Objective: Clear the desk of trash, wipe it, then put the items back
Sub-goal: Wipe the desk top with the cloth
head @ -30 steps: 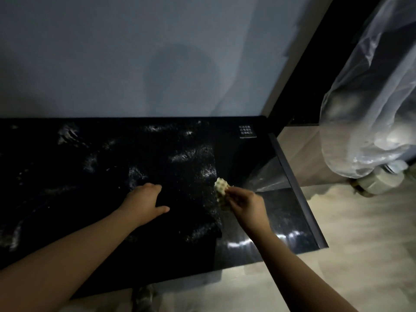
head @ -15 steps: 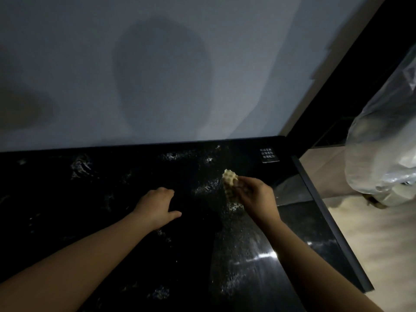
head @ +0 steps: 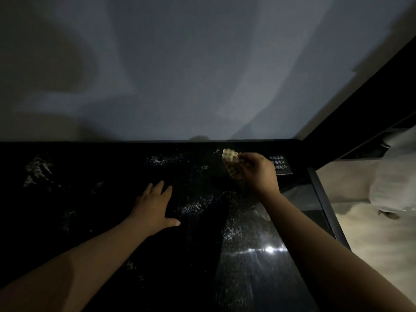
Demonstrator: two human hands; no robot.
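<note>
A glossy black desk (head: 94, 221) fills the lower half of the dim view, streaked with pale wet smears. My right hand (head: 258, 174) grips a small pale-yellow waffle-textured cloth (head: 230, 162) and holds it against the desk near the back edge, at the right. My left hand (head: 155, 206) lies flat on the desk near the middle, fingers straight and spread, holding nothing.
A grey wall (head: 202, 75) rises straight behind the desk. A small dark label with white characters (head: 280, 165) sits at the back right corner. The desk's right edge (head: 324, 203) drops to a pale wooden floor (head: 378, 244). Clear plastic sheeting (head: 396, 176) hangs at the far right.
My right hand has carried the cloth away from me, from mid-desk to the back edge. My left hand has flattened, its fingers now straight. The view has moved closer to the wall.
</note>
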